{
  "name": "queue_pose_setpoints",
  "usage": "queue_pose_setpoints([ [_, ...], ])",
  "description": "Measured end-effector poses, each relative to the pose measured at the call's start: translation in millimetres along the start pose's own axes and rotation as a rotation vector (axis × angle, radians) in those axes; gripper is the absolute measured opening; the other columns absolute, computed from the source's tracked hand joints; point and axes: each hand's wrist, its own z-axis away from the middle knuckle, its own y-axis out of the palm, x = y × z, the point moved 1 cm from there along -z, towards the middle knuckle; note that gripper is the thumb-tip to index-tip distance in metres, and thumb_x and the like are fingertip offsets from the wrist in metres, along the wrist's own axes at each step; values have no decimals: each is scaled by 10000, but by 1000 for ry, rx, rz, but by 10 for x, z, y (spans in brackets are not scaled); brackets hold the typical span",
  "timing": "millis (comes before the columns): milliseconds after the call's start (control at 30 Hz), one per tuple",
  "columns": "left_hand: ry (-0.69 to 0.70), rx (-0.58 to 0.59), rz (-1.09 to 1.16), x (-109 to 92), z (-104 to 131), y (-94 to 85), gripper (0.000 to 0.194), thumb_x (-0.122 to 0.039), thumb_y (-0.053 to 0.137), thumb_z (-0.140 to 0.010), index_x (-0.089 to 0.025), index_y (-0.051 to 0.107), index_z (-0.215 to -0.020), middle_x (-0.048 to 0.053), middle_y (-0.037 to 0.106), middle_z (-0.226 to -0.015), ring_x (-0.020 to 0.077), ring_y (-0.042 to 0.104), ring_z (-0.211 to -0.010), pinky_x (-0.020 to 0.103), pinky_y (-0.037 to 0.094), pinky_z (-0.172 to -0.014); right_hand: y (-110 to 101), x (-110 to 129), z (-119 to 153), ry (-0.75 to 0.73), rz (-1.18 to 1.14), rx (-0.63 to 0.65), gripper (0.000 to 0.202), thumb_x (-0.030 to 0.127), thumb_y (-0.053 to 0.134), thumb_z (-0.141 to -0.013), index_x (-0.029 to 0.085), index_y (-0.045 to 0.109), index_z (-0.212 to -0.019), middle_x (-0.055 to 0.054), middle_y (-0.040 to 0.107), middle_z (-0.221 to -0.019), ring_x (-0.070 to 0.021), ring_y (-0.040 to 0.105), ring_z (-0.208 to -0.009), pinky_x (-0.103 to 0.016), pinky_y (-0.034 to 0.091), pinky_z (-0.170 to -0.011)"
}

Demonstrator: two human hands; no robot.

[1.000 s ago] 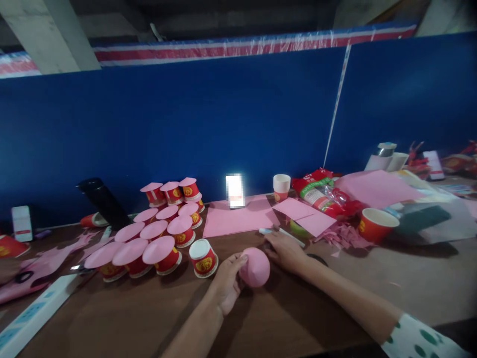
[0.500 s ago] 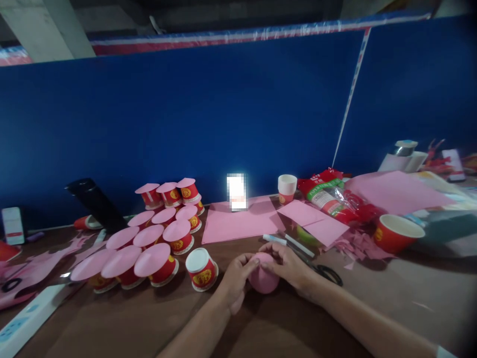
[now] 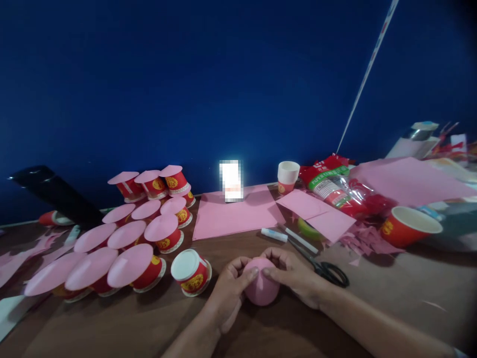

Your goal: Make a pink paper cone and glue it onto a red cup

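Between my two hands is a pink paper cone (image 3: 262, 289), held just over the brown tabletop. My left hand (image 3: 233, 288) grips its left side, thumb pressed on the front near the peak. My right hand (image 3: 288, 273) pinches the right side the same way, its thumb close to the other. Fingers of both hands go behind the cone, partly hidden. To the left of my left hand, an upside-down red paper cup (image 3: 194, 278) shows its white base and a gold emblem. Scissors (image 3: 330, 273) with black handles lie beyond my right forearm.
At left stand rows of red cups topped with pink cones (image 3: 130, 266). Pink sheets (image 3: 238, 214) lie at the back, a glue stick (image 3: 275, 234) nearer. To the right are a red cup package (image 3: 331, 184), an orange-red cup (image 3: 412, 226) and paper scraps (image 3: 367, 238). A black bottle (image 3: 59, 194) leans far left.
The view has tilted downward and come closer, so the table things appear larger. Both hands keep hold of the cone, whose peak and front now show more plainly between the thumbs.
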Motion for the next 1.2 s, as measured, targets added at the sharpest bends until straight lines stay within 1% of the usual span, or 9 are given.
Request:
queue_pose_setpoints([
  [167, 20, -23, -138, 28, -1, 6, 218, -299, 679, -692, -132, 563, -771, 4, 548, -720, 73, 442, -644, 197, 347, -603, -3, 22, -5, 8, 57, -10, 297, 373, 682, -690, 138, 523, -777, 35, 485, -692, -77, 418, -628, -186, 300, -556],
  [267, 34, -37, -180, 40, 1, 11, 212, -304, 667, -702, -133, 552, -751, -3, 534, -702, 73, 427, -643, 195, 338, -602, -11, 28, -2, 26, 94, -11, 295, 389, 662, -709, 134, 519, -755, 38, 468, -668, -74, 395, -609, -189, 278, -540],
  [500, 15, -61, -177, 38, 11, 13, 237, -332, 664, -695, -137, 530, -713, -8, 528, -654, 73, 414, -595, 202, 337, -583, 6, 73, -1, 28, 102, -64, 280, 411, 546, -803, 139, 537, -737, 26, 482, -663, -80, 400, -608, -206, 311, -576],
  [567, 17, -58, -195, 39, 12, 14, 239, -342, 663, -693, -137, 541, -712, -6, 529, -653, 77, 419, -599, 200, 336, -580, 16, 72, -9, 15, 130, -62, 284, 421, 551, -795, 145, 530, -729, 30, 467, -649, -78, 386, -593, -200, 303, -554],
  [700, 12, -64, -234, 47, 14, 11, 256, -365, 674, -675, -141, 552, -703, -8, 524, -643, 84, 421, -601, 195, 329, -569, 27, 59, -16, 1, 223, -60, 297, 430, 610, -742, 155, 508, -694, 29, 452, -635, -83, 375, -586, -195, 286, -525],
  [933, 24, -63, -248, 66, 2, -10, 247, -353, 673, -676, -144, 546, -704, -7, 526, -653, 83, 415, -602, 196, 332, -570, 28, 80, 10, 20, 149, -66, 282, 413, 533, -800, 156, 495, -689, 37, 414, -630, -75, 341, -575, -195, 276, -524],
  [1100, 32, -70, -308, 50, 9, 11, 255, -357, 673, -675, -136, 548, -698, -12, 512, -632, 80, 410, -593, 190, 324, -554, 36, 74, 2, 3, 245, -63, 300, 431, 583, -760, 152, 500, -687, 40, 420, -616, -75, 337, -563, -196, 261, -506],
  [1200, 23, -73, -263, 32, 13, 26, 250, -354, 662, -688, -137, 539, -690, -11, 519, -621, 79, 418, -585, 198, 336, -566, 36, 83, 1, 12, 194, -83, 329, 463, 552, -777, 154, 492, -681, 37, 426, -616, -79, 352, -569, -200, 283, -524],
])
